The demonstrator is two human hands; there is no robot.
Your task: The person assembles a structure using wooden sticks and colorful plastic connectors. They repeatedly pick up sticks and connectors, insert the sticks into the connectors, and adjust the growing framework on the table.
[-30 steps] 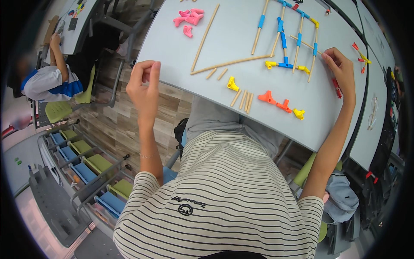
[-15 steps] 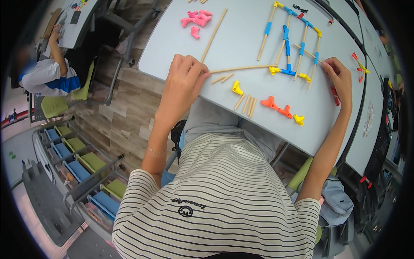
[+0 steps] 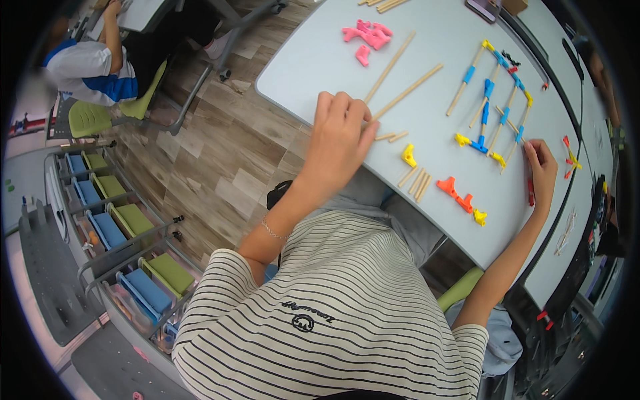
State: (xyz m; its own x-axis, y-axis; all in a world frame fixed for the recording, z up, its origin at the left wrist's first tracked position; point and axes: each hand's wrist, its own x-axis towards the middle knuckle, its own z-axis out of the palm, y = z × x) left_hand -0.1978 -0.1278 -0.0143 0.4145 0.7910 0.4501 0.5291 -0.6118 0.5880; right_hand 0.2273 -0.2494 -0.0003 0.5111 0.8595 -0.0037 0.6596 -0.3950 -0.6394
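Note:
My left hand, over the table's near left edge, has its fingers closed on the near end of a long wooden stick that slants away to the right. A second long stick lies beside it, its near end behind my fingers. At the right, my right hand pinches the end of a thin wooden stick. That stick crosses a frame of wooden sticks joined by blue connectors, with yellow connectors at its corners. The exact contact at my right fingertips is partly hidden.
Pink connectors lie at the far left. Nearer are short sticks, a yellow connector and orange connectors. A phone rests at the far edge. Another person sits at the left, above drawers with blue and green bins.
The long stick in my left hand has swung from pointing at the frame to slanting away from me. My right hand stays at the frame's right side. The whole view has shifted.

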